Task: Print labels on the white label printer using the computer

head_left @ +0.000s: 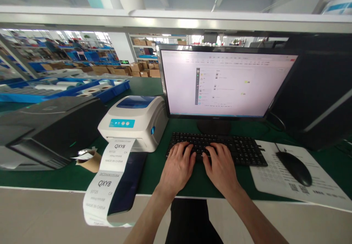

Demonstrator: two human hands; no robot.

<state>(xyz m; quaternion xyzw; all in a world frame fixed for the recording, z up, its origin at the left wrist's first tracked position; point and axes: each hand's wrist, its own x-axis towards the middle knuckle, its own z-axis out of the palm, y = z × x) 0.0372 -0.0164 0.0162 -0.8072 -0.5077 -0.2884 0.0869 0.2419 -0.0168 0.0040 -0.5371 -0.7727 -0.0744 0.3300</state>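
A black keyboard (pixel 247 150) lies on the green desktop below a lit monitor (pixel 181 86). My left hand (pixel 176 167) rests on the keyboard's left part, fingers spread and slightly curled over the keys. Beside it, my right hand (pixel 221 163) touches the middle keys, its fingers likewise apart. Neither hand holds anything. On the monitor is a chat-like window, its text too small to read. Right of the keyboard, a black mouse (pixel 294 167) sits on a printed white mat (pixel 266 179).
A white label printer (pixel 148 126) stands left, with a strip of printed labels (pixel 110 174) hanging past the desk edge over a dark flat object (pixel 132 178). Further left are a small cardboard holder (pixel 92 161), a black machine (pixel 55 126) and blue trays (pixel 115 90) with rolls.
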